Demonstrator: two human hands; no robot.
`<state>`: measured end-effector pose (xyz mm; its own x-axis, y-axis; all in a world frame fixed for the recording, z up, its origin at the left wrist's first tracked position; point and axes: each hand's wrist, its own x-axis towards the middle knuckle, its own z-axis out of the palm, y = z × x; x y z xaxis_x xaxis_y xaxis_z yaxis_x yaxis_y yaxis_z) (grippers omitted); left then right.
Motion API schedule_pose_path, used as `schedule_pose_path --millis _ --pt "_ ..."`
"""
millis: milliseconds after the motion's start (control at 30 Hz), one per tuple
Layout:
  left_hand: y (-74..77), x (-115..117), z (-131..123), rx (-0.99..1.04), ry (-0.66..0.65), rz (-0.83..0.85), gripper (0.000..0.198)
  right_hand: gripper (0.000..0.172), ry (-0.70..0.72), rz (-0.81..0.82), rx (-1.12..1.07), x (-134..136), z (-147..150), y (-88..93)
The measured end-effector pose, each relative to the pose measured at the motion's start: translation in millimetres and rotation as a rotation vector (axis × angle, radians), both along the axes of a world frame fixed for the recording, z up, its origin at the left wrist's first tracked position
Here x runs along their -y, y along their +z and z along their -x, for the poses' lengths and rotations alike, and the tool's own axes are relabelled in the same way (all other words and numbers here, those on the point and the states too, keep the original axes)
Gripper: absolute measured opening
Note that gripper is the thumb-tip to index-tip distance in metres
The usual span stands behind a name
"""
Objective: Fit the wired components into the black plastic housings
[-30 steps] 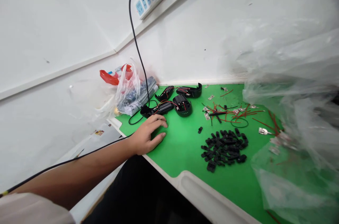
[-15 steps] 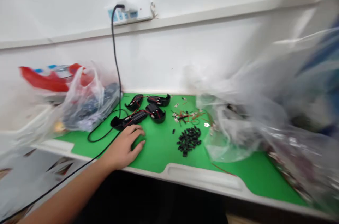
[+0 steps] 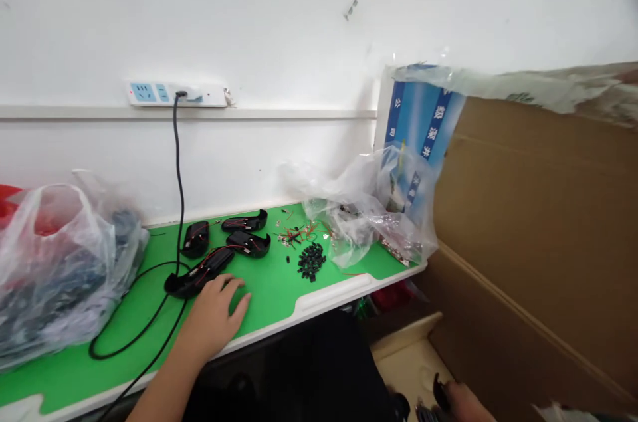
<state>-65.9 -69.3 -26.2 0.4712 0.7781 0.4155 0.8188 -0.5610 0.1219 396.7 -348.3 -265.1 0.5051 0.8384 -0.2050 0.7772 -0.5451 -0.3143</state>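
My left hand rests at the front edge of the green tabletop, fingers apart and holding nothing. Just beyond its fingertips lies a black plastic housing with red wires. Three more such housings lie behind it. To their right is a pile of small black parts, with thin red wires and little metal pieces behind. Low at the right, beside the table, my right hand grips a curved black plastic housing, partly cut off by the frame.
A black cable runs from a wall power strip across the table's left side. A filled plastic bag stands at the left, a clear bag at the right. A large cardboard box rises on the right.
The view has swung right, bringing the cardboard box and my right hand with the black housing into sight. My left hand stays by the nearest housing on the table.
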Motion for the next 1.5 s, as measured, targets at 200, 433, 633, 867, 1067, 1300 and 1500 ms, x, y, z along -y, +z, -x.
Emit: schedule_pose_path --millis 200,433,633,867,1067,1300,1500 --pt "0.8 3.0 3.7 0.065 -0.045 0.009 0.028 0.013 0.043 0.008 0.005 -0.8 -17.8 12.2" --pt "0.3 6.6 3.6 0.07 -0.058 0.02 0.028 0.014 -0.063 0.012 -0.126 -7.0 -7.3 10.0" --pt "7.2 5.0 1.0 0.115 -0.059 -0.008 0.027 0.017 -0.18 -0.02 -0.3 -11.4 -14.8 33.8" --pt "3.7 117.4 -98.9 0.452 -0.463 0.217 0.048 0.015 -0.25 -0.246 -0.574 -18.9 -10.7 116.3" --pt "-64.5 191.5 -227.5 0.396 -0.797 0.717 0.11 0.015 -0.059 -0.343 -0.597 -28.8 26.9 196.7" --pt "-73.1 188.0 -281.3 0.699 -0.875 0.89 0.116 0.019 0.15 -0.338 -0.322 -46.7 53.5 257.6" --pt "-5.1 163.7 -252.3 0.918 -0.829 0.683 0.104 0.016 0.418 -0.414 0.008 -82.7 96.0 344.3"
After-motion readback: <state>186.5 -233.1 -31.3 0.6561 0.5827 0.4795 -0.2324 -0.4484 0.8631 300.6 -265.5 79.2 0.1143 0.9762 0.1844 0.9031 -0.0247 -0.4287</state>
